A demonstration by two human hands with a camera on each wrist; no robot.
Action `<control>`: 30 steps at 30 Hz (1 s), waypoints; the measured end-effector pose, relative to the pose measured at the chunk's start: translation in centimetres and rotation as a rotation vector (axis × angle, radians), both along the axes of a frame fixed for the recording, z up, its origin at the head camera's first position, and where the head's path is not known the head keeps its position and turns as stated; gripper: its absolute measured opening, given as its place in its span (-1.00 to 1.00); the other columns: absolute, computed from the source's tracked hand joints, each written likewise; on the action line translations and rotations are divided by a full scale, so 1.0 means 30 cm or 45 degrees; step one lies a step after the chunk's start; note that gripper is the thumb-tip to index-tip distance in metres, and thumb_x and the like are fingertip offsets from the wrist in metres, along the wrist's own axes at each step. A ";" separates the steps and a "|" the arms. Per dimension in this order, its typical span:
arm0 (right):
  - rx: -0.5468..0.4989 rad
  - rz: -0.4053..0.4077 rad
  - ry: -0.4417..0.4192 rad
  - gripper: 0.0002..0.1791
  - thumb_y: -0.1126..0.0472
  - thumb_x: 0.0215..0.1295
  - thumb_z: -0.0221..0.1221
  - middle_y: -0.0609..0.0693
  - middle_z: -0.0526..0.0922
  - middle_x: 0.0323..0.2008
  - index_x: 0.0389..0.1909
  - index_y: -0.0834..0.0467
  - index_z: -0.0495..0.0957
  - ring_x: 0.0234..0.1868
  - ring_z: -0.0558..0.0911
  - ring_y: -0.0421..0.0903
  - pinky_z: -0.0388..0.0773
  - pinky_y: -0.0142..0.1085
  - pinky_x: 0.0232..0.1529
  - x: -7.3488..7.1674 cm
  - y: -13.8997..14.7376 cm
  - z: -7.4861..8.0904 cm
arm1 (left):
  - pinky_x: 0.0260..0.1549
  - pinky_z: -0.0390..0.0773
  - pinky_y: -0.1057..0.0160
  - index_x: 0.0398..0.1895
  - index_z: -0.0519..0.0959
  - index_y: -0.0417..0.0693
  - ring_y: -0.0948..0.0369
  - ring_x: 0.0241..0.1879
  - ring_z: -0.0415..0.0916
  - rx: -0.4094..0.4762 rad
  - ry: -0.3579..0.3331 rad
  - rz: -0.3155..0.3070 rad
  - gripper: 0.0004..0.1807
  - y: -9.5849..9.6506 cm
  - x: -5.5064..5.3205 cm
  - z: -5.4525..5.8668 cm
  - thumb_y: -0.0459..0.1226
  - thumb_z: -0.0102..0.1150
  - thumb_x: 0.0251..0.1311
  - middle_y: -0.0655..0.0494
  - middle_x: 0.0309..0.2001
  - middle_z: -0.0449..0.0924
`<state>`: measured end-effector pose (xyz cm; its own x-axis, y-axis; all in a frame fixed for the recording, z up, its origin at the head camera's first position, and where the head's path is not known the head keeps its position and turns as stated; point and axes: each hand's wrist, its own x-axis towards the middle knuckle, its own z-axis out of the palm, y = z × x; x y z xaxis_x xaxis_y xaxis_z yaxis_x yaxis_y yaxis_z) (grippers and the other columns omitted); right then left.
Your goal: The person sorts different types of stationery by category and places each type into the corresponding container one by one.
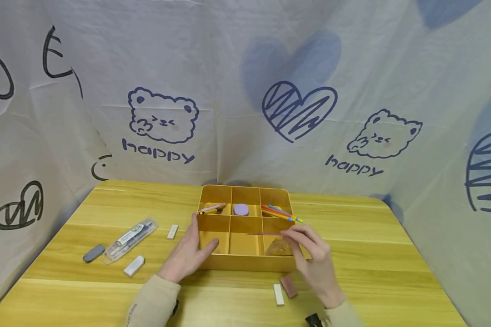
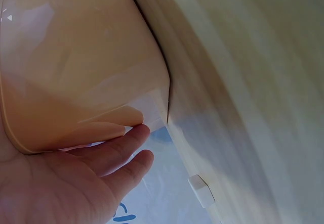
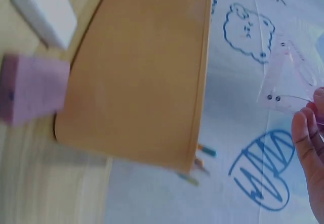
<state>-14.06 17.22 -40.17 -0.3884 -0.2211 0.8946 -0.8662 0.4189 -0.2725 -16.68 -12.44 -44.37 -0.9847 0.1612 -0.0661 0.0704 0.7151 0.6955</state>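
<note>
A yellow-orange organizer box (image 1: 245, 262) with several compartments stands mid-table. My left hand (image 1: 188, 252) rests against its left front corner, fingers extended along the outer side wall and thumb over the front edge. In the left wrist view the fingertips (image 2: 139, 133) touch the smooth wall. Over the front row of compartments, my right hand (image 1: 313, 254) pinches a clear pinkish set square (image 3: 291, 77), seen nearly edge-on from the head. Pencils (image 1: 278, 212) lean in the back right compartment, a purple round item (image 1: 241, 209) sits back middle, and pens (image 1: 212, 209) lie back left.
Left of the box lie a clear plastic case (image 1: 131, 240), a grey eraser-like block (image 1: 93, 253), a white one (image 1: 134, 265) and a small white block (image 1: 172, 231). A white block (image 1: 278, 294) and a pinkish block (image 1: 288, 286) lie before the box. A printed cloth (image 1: 229, 91) hangs behind.
</note>
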 end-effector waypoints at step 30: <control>0.370 -0.429 -0.242 -0.72 0.64 -0.14 0.42 0.13 0.76 -0.28 -0.35 0.34 0.73 -0.25 0.77 0.02 0.76 -0.20 -0.23 -0.009 0.071 -0.026 | 0.56 -0.01 -0.18 0.59 -0.47 -0.27 -0.21 0.59 -0.14 0.009 -0.001 0.005 0.11 0.000 -0.001 -0.003 0.13 0.00 0.44 -0.31 0.62 -0.32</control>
